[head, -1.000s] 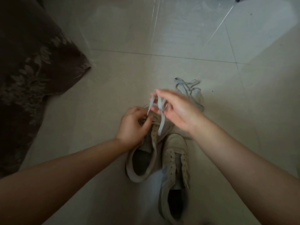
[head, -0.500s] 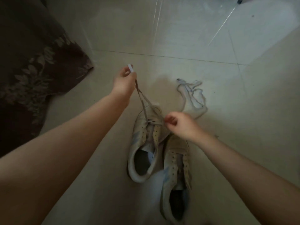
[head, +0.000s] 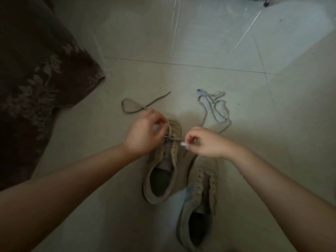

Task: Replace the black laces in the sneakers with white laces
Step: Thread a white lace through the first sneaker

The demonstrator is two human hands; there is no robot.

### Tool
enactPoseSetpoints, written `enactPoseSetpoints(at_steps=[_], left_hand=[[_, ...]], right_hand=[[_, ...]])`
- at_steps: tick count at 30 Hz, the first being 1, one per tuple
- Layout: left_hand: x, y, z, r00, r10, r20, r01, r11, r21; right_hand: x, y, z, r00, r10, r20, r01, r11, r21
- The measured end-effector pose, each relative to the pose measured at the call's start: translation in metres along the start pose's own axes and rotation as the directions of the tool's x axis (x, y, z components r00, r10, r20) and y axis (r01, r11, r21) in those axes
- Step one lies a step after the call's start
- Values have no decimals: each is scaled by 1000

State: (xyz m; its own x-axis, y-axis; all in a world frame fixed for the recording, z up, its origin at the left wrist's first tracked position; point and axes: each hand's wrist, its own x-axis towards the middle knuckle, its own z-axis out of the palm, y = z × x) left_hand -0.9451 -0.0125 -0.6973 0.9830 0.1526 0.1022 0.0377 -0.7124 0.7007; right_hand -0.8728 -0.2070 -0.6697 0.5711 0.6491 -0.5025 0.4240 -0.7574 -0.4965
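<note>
My left hand (head: 143,135) is over the toe part of the left sneaker (head: 163,166), and its grip is curled around the lace (head: 131,106) that goes through the front holes of this sneaker. The rest of this lace makes a loop on the floor (head: 209,42), far and left of my hand, and its end points to the far right. The picture is blurred here, so I cannot tell exactly which fingers hold it.

My right hand (head: 205,144) is just right of the same sneaker. Its grip is closed, and thumb and finger pinch the white tip (head: 184,144) of the lace, which points toward the row of holes. The two hands are near each other but they do not touch.

The right sneaker (head: 198,202) lies nearer to me, beside the left one, and it has no lace in its holes. My right forearm passes over its right side. The second lace (head: 216,108) lies in a loose tangle on the floor, far and right of my right hand.

On the left there is a dark cloth with a leaf pattern (head: 32,75), well apart from the sneakers. At the far right edge a small dark foot of some object (head: 265,4) stands on the floor.
</note>
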Motion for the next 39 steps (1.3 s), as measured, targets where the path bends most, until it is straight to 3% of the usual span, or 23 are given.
enactPoseSetpoints(at_steps=[2,3,5,7,9,12,14,16,18,20,22,23,24,25,27,29,30,33,37,39], left_hand=[[-11,12,5,961,147,234,-112,981,-156],[-15,16,8,936,203,287,-146,967,-207],[-20,21,15,921,271,280,-196,943,-269],[-21,27,17,945,207,252,-107,927,-359],[-19,34,14,972,71,225,48,874,-483],[-8,46,4,983,-17,184,122,806,-579],[-4,48,0,979,-2,203,124,799,-588],[-3,43,-2,984,28,178,70,851,-521],[-8,34,-3,982,53,180,25,915,-402],[-12,27,-4,975,52,218,23,944,-329],[-13,20,-4,970,17,243,56,955,-290],[-13,17,-4,968,-12,249,83,957,-278],[-13,16,-4,967,-32,253,101,958,-267],[-11,16,-3,965,-35,260,104,961,-255],[-6,20,-1,958,5,288,68,968,-240],[0,25,3,946,67,318,26,959,-281],[2,27,5,940,86,330,19,952,-304],[5,30,9,936,72,345,55,937,-345],[8,23,2,961,-53,271,130,953,-275],[7,22,-1,962,-81,262,149,957,-248]], right_hand=[[-8,-9,-17,997,-10,-75,34,946,323],[-12,-16,-23,994,-7,-109,58,882,468],[-15,-28,-33,980,4,-199,134,724,677],[-16,-36,-42,966,38,-257,186,591,785],[-17,-40,-50,962,22,-272,212,566,796],[-21,-47,-53,943,6,-331,229,711,665],[-19,-48,-52,876,78,-476,236,792,563],[-14,-39,-55,751,245,-613,256,748,613],[-9,-21,-64,621,444,-646,272,650,709],[-4,2,-69,545,610,-576,256,533,806],[3,22,-63,532,711,-461,184,434,882],[4,28,-57,524,724,-449,94,474,875],[3,29,-51,520,700,-489,-20,582,813],[-1,26,-44,542,620,-568,-95,717,691],[-9,12,-30,714,248,-655,-17,941,338],[-13,-15,-15,910,-68,-409,149,974,169],[-10,-21,-5,951,-143,-274,189,971,148],[1,-24,6,985,-109,-132,126,984,127],[-3,-1,-9,978,79,-192,-73,997,40],[-7,2,-10,975,92,-201,-88,996,32]])
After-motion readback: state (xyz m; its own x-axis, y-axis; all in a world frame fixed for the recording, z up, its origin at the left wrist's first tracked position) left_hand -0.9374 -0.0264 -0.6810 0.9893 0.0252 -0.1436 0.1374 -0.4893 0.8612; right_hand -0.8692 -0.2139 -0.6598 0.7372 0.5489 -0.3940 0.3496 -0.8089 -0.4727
